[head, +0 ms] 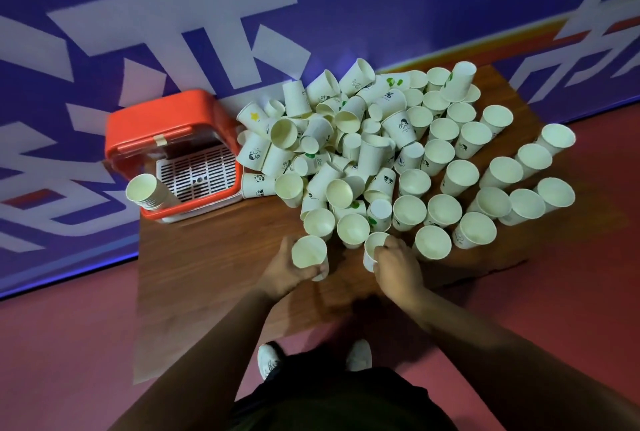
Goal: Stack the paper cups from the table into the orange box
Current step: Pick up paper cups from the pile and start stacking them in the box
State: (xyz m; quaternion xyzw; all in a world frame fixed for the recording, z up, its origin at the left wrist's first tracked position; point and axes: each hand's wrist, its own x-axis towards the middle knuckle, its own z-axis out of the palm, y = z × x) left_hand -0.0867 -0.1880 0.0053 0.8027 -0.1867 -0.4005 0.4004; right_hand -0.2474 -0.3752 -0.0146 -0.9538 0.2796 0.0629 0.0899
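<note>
The left hand is curled round an upright paper cup. Just to its right, the right hand pinches the rim of a second cup, fingers hooked over the lip. Both cups stand on the wooden table at its near edge.

Directly beyond the two grips, upright cups give way to a tumbled heap of cups. The orange box sits well off to the left of the left hand. A nested stack leans out over its front rim, above a white slotted tray.

The risks, as I judge them:
- A rim pinch could crush the soft lip, so the cups jam instead of nesting.
- A wrist brushing the nearest upright cups could topple them.
- The leaning stack might tip out when more cups are added.

The cups carry small cartoon prints, including a yellow star. No brand is legible, and the wall's large white characters are cropped.
</note>
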